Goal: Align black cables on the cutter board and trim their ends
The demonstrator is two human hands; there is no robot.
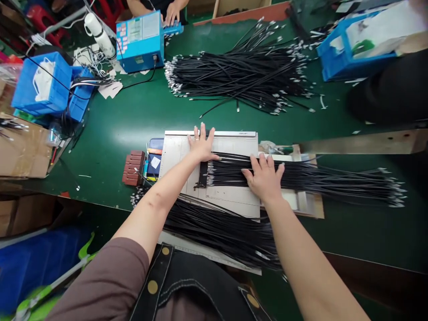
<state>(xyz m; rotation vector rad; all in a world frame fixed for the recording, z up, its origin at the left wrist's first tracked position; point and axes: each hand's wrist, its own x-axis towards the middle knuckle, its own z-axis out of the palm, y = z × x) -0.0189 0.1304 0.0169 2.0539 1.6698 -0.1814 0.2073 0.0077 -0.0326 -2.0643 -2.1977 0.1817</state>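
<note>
The right hand (265,180) covers a stretch of the black cables (337,180), so the strands beneath it cannot be seen. The left hand's (202,147) palm is turned down, hiding the patch of board (234,196) under it. A nearer cable bundle (220,227) passes behind the left forearm (157,196), and the right forearm (297,236) masks part of its right end. Print on the board and on the blue machine's (140,40) labels is too small to read. The co-worker (174,11) is cut off by the top edge; the blue crates (33,258), lower left, are blurred and cropped.
</note>
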